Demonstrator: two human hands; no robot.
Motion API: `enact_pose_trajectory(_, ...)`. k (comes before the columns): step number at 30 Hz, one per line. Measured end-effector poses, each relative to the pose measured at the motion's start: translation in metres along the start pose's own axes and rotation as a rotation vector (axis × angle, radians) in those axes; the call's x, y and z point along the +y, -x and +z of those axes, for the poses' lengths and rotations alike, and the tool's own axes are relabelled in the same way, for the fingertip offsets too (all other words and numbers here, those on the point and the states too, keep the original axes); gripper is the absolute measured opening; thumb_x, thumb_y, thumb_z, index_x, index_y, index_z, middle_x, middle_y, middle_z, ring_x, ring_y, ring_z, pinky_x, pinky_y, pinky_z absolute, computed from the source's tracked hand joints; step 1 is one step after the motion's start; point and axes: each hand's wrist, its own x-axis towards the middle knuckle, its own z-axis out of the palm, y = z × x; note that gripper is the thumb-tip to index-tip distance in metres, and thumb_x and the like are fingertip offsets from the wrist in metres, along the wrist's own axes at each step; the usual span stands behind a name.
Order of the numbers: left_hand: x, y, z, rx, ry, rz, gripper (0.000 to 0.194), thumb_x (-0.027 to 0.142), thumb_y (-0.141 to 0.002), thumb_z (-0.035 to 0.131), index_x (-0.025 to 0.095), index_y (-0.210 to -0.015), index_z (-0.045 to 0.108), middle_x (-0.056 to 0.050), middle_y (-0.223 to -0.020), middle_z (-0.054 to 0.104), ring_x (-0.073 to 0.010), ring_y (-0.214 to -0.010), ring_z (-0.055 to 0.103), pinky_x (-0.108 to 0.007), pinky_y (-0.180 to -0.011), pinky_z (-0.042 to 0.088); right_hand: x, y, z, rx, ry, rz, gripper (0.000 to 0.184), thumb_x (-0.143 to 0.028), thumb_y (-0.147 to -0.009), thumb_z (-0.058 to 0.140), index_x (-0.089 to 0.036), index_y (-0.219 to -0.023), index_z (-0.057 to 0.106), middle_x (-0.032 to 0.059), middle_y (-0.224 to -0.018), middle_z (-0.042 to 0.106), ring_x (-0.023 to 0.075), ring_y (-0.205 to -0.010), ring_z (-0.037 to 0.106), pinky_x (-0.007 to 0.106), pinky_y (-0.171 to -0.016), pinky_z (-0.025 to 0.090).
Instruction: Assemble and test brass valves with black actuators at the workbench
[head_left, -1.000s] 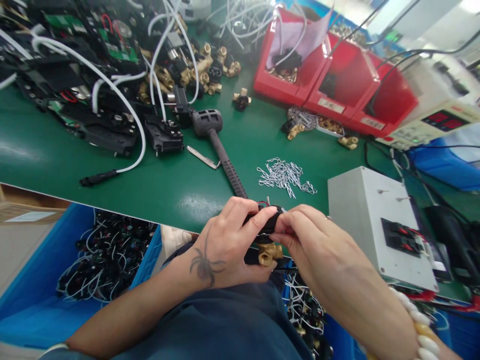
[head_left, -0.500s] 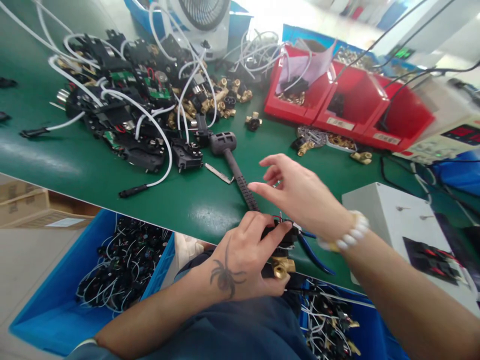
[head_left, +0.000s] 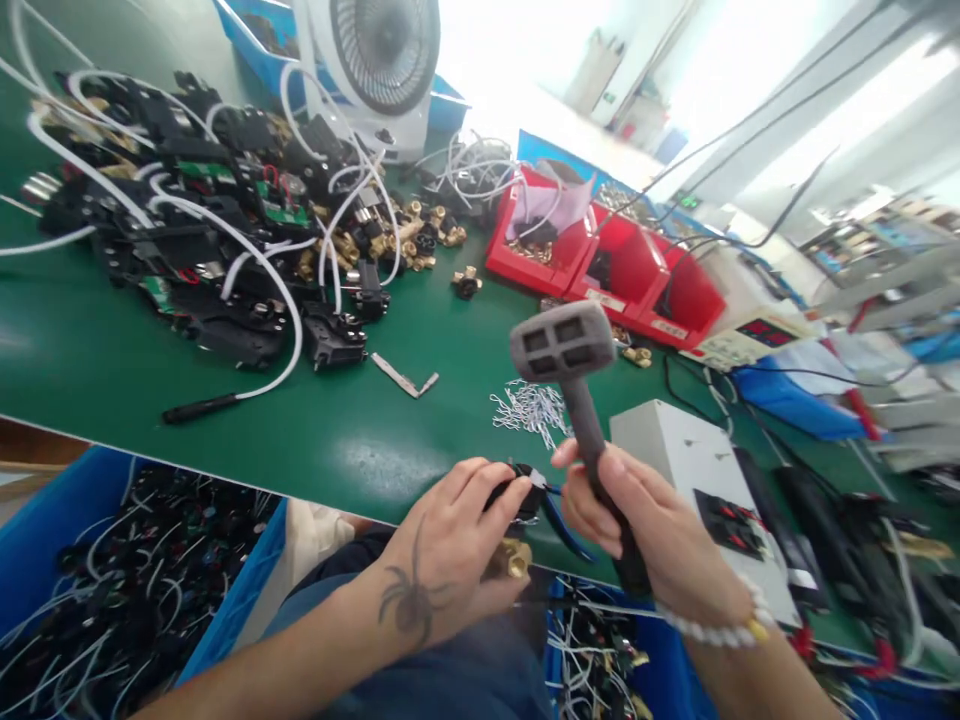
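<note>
My right hand (head_left: 637, 510) is wrapped round the handle of a dark grey mallet (head_left: 564, 345), its head raised above the bench. At the bench's front edge my left hand (head_left: 457, 540) grips a black valve assembly (head_left: 525, 500) with a brass fitting (head_left: 516, 560) sticking out below. My fingers cover much of that assembly. Pliers with blue handles (head_left: 566, 528) lie just right of it. Beyond my left hand is a loose pile of small wire clips (head_left: 529, 410). A thin bent metal strip (head_left: 405, 378) rests on the green bench (head_left: 337, 430).
Black assemblies with white cables (head_left: 225, 220) heap up at the left, before a white fan (head_left: 386, 60). Red bins (head_left: 536, 255) stand at the back. A grey box (head_left: 660, 440) is at the right. Blue crates (head_left: 232, 590) of parts sit below the bench edge.
My right hand has taken hold of the mallet that lay on the bench and lifted it, uncovering the wire clips. My left hand still grips the valve assembly. The view has shifted to the right.
</note>
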Motion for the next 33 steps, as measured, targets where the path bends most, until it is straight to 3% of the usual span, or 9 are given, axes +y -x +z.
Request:
enact_pose_trajectory(4, -0.001, 0.000, 0.007, 0.046, -0.010, 0.018, 0.069, 0.040, -0.079, 0.077, 0.008, -0.133, 0.049, -0.020, -0.130, 0.054, -0.0349, -0.123, 0.050, -0.053, -0.102, 0.054, 0.018, 0.049, 0.003, -0.097, -0.419, 0.086, 0.042, -0.059, -0.098, 0.042, -0.021, -0.094, 0.057, -0.0135, -0.040, 0.023, 0.0033, -0.031, 0.014, 0.016, -0.040, 0.023)
enact_pose_trajectory(7, 0.001, -0.005, -0.001, 0.112, 0.044, 0.002, 0.060, 0.049, -0.090, 0.064, 0.011, -0.133, 0.049, -0.017, -0.129, 0.054, -0.0304, -0.123, 0.051, -0.048, -0.102, 0.053, 0.033, 0.064, 0.011, -0.221, -0.769, 0.133, 0.045, -0.062, -0.097, 0.043, -0.021, -0.081, 0.052, -0.0155, -0.034, 0.018, 0.0014, -0.024, 0.006, 0.011, -0.035, 0.023)
enact_pose_trajectory(11, 0.010, -0.014, -0.023, 0.194, 0.174, -0.084, 0.038, 0.036, -0.097, 0.057, 0.016, -0.128, 0.053, -0.009, -0.116, 0.058, -0.0182, -0.108, 0.059, -0.030, -0.094, 0.055, 0.056, 0.068, 0.023, -0.465, -1.073, 0.055, 0.047, -0.058, -0.102, 0.032, -0.020, -0.078, 0.047, -0.0161, -0.032, 0.022, -0.0002, -0.019, 0.009, 0.009, -0.035, 0.029)
enact_pose_trajectory(15, 0.022, -0.021, -0.034, 0.236, 0.409, -0.183, 0.037, 0.030, -0.097, 0.059, 0.022, -0.132, 0.053, -0.002, -0.109, 0.056, -0.0110, -0.099, 0.057, -0.020, -0.090, 0.052, 0.078, 0.069, 0.035, -0.604, -1.283, -0.033, 0.054, -0.056, -0.104, 0.019, -0.017, -0.084, 0.051, -0.0158, -0.035, 0.025, -0.0014, -0.020, 0.012, 0.008, -0.036, 0.031)
enact_pose_trajectory(23, 0.031, -0.023, -0.034, 0.208, 0.647, -0.240, 0.040, 0.029, -0.094, 0.063, 0.033, -0.134, 0.055, 0.000, -0.115, 0.053, -0.0131, -0.108, 0.053, -0.022, -0.095, 0.048, 0.092, 0.076, 0.037, -0.562, -1.167, 0.031, 0.051, -0.056, -0.103, 0.033, -0.014, -0.091, 0.059, -0.0148, -0.037, 0.025, 0.0000, -0.024, 0.016, 0.011, -0.039, 0.031)
enact_pose_trajectory(28, 0.032, -0.021, -0.037, 0.225, 0.630, -0.188, 0.040, 0.024, -0.095, 0.061, 0.030, -0.134, 0.056, -0.001, -0.116, 0.053, -0.0134, -0.109, 0.052, -0.022, -0.095, 0.048, 0.087, 0.080, 0.038, -0.397, -1.035, 0.009, 0.049, -0.052, -0.103, 0.037, -0.012, -0.093, 0.065, -0.0131, -0.038, 0.028, 0.0011, -0.026, 0.018, 0.014, -0.042, 0.033)
enact_pose_trajectory(33, 0.032, -0.023, -0.038, 0.322, 0.561, -0.084, 0.036, 0.015, -0.094, 0.061, 0.024, -0.129, 0.060, -0.002, -0.109, 0.053, -0.0123, -0.104, 0.052, -0.021, -0.093, 0.048, 0.081, 0.080, 0.038, -0.290, -0.888, -0.033, 0.046, -0.051, -0.103, 0.040, -0.014, -0.093, 0.067, -0.0118, -0.041, 0.029, 0.0014, -0.030, 0.020, 0.016, -0.045, 0.031)
